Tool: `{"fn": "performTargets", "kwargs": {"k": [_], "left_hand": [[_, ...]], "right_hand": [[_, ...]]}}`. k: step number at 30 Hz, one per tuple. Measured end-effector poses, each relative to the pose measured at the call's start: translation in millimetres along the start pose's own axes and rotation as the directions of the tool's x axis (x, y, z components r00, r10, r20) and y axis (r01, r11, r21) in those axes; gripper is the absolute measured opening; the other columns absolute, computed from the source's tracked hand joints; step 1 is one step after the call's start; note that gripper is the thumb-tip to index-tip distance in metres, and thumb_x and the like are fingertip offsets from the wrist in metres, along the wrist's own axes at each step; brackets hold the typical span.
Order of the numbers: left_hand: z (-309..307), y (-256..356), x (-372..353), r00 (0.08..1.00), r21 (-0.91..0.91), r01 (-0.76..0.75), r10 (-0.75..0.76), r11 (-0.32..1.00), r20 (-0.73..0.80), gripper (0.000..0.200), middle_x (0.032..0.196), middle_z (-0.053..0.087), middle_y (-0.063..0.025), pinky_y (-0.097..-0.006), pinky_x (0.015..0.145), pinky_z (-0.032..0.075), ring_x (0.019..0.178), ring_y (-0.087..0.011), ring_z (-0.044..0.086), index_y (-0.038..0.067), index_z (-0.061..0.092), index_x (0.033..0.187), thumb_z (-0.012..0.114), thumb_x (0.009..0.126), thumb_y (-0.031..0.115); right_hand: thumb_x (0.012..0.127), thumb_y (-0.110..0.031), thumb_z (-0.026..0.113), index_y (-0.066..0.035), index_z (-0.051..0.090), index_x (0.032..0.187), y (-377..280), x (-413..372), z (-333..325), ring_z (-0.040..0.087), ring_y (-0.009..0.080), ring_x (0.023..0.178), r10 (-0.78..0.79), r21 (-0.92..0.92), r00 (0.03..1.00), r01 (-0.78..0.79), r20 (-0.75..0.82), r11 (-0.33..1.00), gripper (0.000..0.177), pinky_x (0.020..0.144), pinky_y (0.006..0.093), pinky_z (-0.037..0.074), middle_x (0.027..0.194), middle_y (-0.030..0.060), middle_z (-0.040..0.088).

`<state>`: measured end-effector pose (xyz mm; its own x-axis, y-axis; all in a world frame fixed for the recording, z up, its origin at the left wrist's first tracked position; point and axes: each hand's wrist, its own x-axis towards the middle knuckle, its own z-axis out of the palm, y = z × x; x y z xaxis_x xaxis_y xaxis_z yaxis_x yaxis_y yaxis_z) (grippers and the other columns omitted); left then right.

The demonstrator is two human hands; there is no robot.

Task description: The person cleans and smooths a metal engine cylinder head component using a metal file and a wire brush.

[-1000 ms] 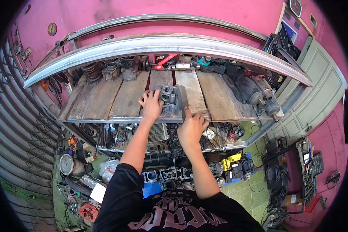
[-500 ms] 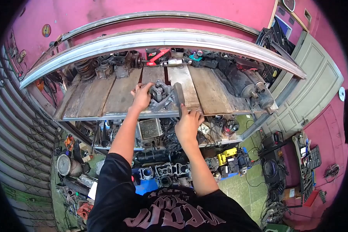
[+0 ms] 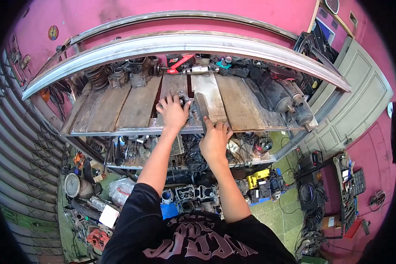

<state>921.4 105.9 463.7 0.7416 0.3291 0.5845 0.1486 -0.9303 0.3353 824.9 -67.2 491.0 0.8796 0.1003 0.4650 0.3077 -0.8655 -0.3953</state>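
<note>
My left hand (image 3: 173, 112) lies over a cluster of grey metal parts (image 3: 192, 115) on the wooden shelf, its fingers spread; most of the cluster is hidden beneath it. A dark flat bar (image 3: 202, 105) stands just right of these parts, lying lengthwise over the planks. My right hand (image 3: 215, 138) is closed around the near end of that bar, at the shelf's metal front edge. Pale and brown planks (image 3: 138, 103) form the shelf surface around both hands.
Engine parts (image 3: 138, 72) and a red and black box (image 3: 179, 63) line the shelf's back. Dark cylinders (image 3: 286, 103) lie at its right end. A metal rail (image 3: 185, 42) crosses above. Below are more parts and a yellow object (image 3: 258, 177).
My left hand has moved right, from the left side of the metal parts to over them, and its fingers have spread. My right hand stays on the bar.
</note>
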Motion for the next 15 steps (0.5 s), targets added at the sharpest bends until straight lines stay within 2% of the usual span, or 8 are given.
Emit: {"fn": "performTargets", "kwargs": {"k": [1,4,5,6,8,9,14,15], "left_hand": [[5,-3,0,0.997,-0.027,-0.053,0.051,0.998,-0.065,0.053,0.151,0.055,-0.0201,-0.066,0.113,0.025,0.138,-0.0431,0.043,0.006,0.067,0.135,0.069,0.096,0.041],[9,-15,1,0.99,-0.116,-0.124,0.115,0.985,-0.086,0.046,0.15,0.056,-0.0189,-0.0638,0.113,0.026,0.136,-0.0426,0.044,0.006,0.068,0.132,0.068,0.096,0.034],[9,-17,0,0.985,-0.083,-0.146,0.137,0.986,-0.106,0.044,0.148,0.059,-0.0151,-0.0622,0.111,0.027,0.135,-0.0412,0.045,0.005,0.069,0.131,0.068,0.095,0.031],[10,-20,1,0.985,-0.076,-0.141,0.132,0.987,-0.109,0.044,0.148,0.059,-0.0151,-0.0622,0.111,0.027,0.135,-0.0412,0.045,0.005,0.069,0.131,0.068,0.095,0.031],[11,-24,3,0.986,-0.159,-0.162,0.155,0.974,-0.055,0.043,0.144,0.061,-0.0114,-0.0606,0.11,0.029,0.134,-0.0404,0.046,0.006,0.069,0.131,0.069,0.095,0.031],[12,-24,4,0.983,-0.154,-0.175,0.163,0.973,-0.085,0.042,0.142,0.063,-0.0082,-0.0595,0.11,0.029,0.133,-0.0392,0.046,0.007,0.069,0.13,0.069,0.095,0.03],[-1,-31,6,0.983,-0.169,-0.183,0.178,0.969,-0.044,0.045,0.141,0.064,-0.0054,-0.057,0.11,0.03,0.133,-0.0349,0.048,0.009,0.069,0.131,0.07,0.093,0.032],[-5,-36,9,0.975,-0.195,-0.216,0.221,0.957,0.002,0.046,0.141,0.064,-0.0054,-0.0559,0.111,0.03,0.133,-0.0334,0.048,0.009,0.069,0.132,0.07,0.093,0.034]], "right_hand": [[0.073,0.001,0.075,-0.012,0.068,0.137,0,3,0,0.056,0.0407,0.121,-0.019,-0.001,1.0,0.019,-0.014,1.0,0.066,0.112,0.0554,0.034,0.115,0.0226,0.064],[0.076,0.002,0.072,-0.01,0.07,0.135,4,14,4,0.058,0.0399,0.117,-0.059,0.012,0.998,0.059,-0.024,0.998,0.06,0.11,0.055,0.034,0.112,0.0223,0.064],[0.079,0.003,0.069,-0.009,0.07,0.133,5,20,5,0.059,0.0393,0.114,-0.079,0.028,0.996,0.08,-0.032,0.996,0.056,0.108,0.0554,0.034,0.109,0.0222,0.065],[0.079,0.003,0.069,-0.009,0.07,0.133,6,25,4,0.059,0.0393,0.114,-0.086,0.034,0.996,0.087,-0.03,0.996,0.056,0.108,0.0554,0.034,0.109,0.0222,0.065],[0.08,0.002,0.068,-0.008,0.072,0.131,10,33,3,0.06,0.0388,0.114,-0.102,0.042,0.995,0.103,-0.017,0.994,0.052,0.107,0.0543,0.035,0.11,0.023,0.066],[0.081,0.002,0.067,-0.008,0.073,0.129,13,38,3,0.06,0.0388,0.113,-0.114,0.076,0.993,0.115,-0.02,0.99,0.05,0.106,0.0537,0.036,0.11,0.0235,0.067],[0.08,0.001,0.068,-0.007,0.072,0.13,12,37,7,0.06,0.0396,0.113,-0.111,0.057,0.993,0.113,-0.044,0.992,0.05,0.106,0.0542,0.036,0.109,0.0239,0.066],[0.08,0.001,0.068,-0.007,0.072,0.13,7,33,6,0.06,0.0402,0.113,-0.109,0.04,0.992,0.112,-0.064,0.993,0.051,0.106,0.0551,0.036,0.109,0.024,0.066]]}}
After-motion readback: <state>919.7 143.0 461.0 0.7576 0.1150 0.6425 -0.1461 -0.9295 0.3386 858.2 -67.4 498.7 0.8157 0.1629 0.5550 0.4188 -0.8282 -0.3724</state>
